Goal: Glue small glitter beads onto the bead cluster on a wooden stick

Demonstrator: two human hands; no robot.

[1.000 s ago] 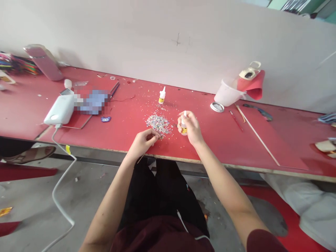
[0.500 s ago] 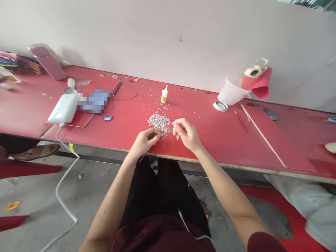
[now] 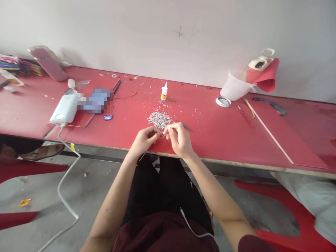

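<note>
A pile of tiny multicoloured pieces (image 3: 159, 119) lies on the red table (image 3: 126, 119) just beyond my hands. My left hand (image 3: 146, 140) is closed at the near edge of the pile, with a thin stick (image 3: 142, 156) showing below its palm. My right hand (image 3: 179, 139) meets its fingertips, thumb and fingers pinched together; what they hold is too small to make out. A dark slim tool (image 3: 188, 128) lies beside the right fingers. Behind the pile stands a small white glue bottle (image 3: 164, 92) with a yellow label.
On the left are a white power bank (image 3: 64, 109) with a cable, a pink bottle (image 3: 49, 63) and a blue charm (image 3: 107, 117). To the right stand a white bucket (image 3: 235, 86), a round lid (image 3: 223, 102) and a red board (image 3: 288, 136).
My right hand has moved left to meet my left hand at the fingertips. The dark slim tool now shows beside it. The view has shifted slightly.
</note>
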